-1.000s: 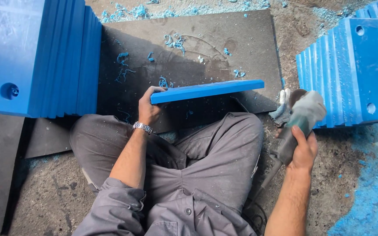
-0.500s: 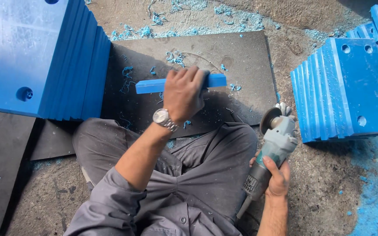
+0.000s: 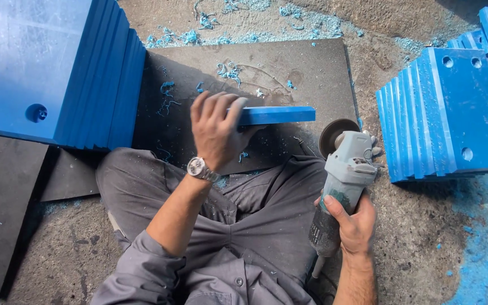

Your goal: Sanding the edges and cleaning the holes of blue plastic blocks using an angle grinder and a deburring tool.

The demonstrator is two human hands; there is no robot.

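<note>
Left hand [image 3: 217, 131] clamped over the left end of the blue slab [image 3: 278, 115], on edge near the dark mat's [image 3: 312, 62] middle, long axis left-right; right hand [image 3: 352, 217] wrapped shut on the grey angle grinder [image 3: 343, 181], disc just below-right of the slab's free end.

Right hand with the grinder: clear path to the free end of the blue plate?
Probably yes. The right hand holds the angle grinder just below the blue plate; the left hand grips the other end, so nothing blocks the free end.
</note>
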